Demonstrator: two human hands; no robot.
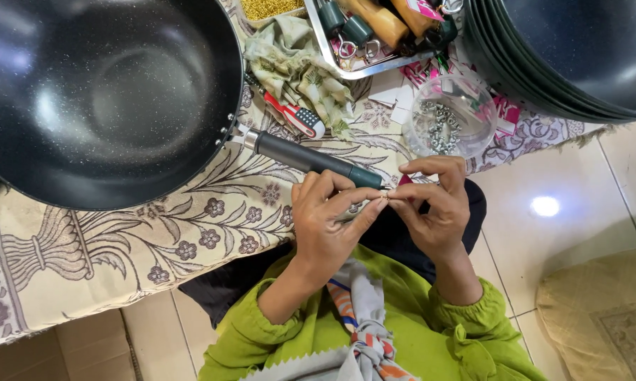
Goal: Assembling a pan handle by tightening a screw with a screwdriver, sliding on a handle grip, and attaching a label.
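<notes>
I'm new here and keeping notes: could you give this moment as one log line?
left hand: fingertips pinched at pan handle end | right hand: pinched, meeting left | nearby: black pan, screwdriver, bowl of nuts

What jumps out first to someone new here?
The big black speckled wok fills the upper left, its dark handle running toward the left hand and right hand, whose fingertips pinch something tiny at centre. A clear bowl of small metal nuts sits just above the hands.
</notes>
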